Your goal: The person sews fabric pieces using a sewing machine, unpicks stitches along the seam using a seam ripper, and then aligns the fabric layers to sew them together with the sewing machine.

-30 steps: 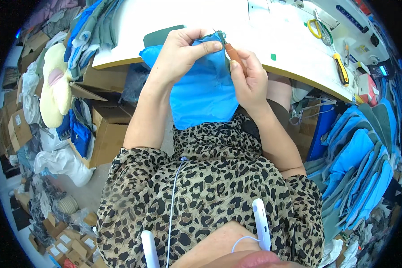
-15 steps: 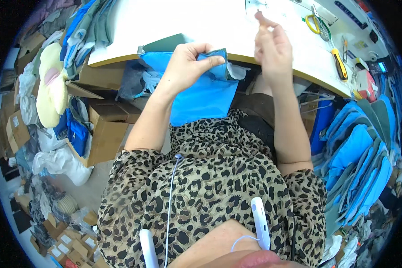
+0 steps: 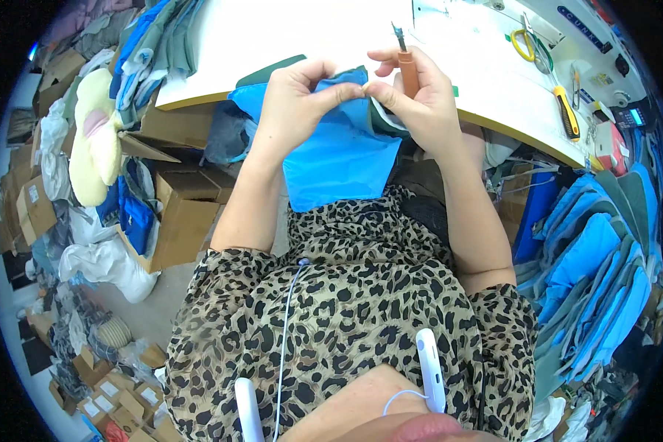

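Observation:
A bright blue fabric piece (image 3: 339, 173) with dark green parts hangs from my hands over the table's front edge and down to my lap. My left hand (image 3: 295, 103) is closed, pinching its upper edge between thumb and fingers. Close beside it, my right hand (image 3: 427, 99) pinches the same edge with thumb and forefinger, the thumb tips almost touching. An orange-handled tool (image 3: 408, 72), seemingly a seam ripper, also sits in my right hand, its dark narrow tip pointing up and away. A dark green flap (image 3: 272, 71) lies on the white table (image 3: 258, 33) beyond my left hand.
Yellow-handled scissors (image 3: 523, 46) and a yellow-black screwdriver (image 3: 566, 112) lie on the table at right, near a white sewing machine (image 3: 586, 55). Blue and green fabric pieces are stacked at far left (image 3: 144, 62) and right (image 3: 589, 258). An open cardboard box (image 3: 188, 221) stands left.
My right hand has come down and left from above the table to the fabric edge, and now pinches it beside my left hand. The orange handle now shows clearly.

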Demonstrator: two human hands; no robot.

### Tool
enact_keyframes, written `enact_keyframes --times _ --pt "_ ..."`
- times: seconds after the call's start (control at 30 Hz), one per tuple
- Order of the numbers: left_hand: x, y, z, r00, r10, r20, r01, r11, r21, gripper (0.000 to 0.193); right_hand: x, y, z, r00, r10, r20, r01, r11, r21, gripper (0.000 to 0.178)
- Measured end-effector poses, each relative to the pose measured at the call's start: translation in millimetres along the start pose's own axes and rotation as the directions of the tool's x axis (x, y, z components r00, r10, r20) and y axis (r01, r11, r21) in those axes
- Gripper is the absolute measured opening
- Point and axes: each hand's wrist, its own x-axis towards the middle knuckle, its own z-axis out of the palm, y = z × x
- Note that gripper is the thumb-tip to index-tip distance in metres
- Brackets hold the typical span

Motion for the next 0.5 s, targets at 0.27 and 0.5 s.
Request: enact_keyframes --times 0.27,0.5 --pt "-11.3 16.8 -16.8 0.999 0.052 0.01 -0.053 0.996 0.076 0.007 15.5 -9.1 -1.7 0.996 0.093 -0.018 -0.094 0.991 -0.094 0.019" --pt "-7.6 27.5 -39.3 0.986 0.059 -0.159 -0.071 0.995 -0.073 0.007 -0.9 -24.2 20.1 0.983 0.111 0.144 -0.092 0.987 -0.133 0.01"
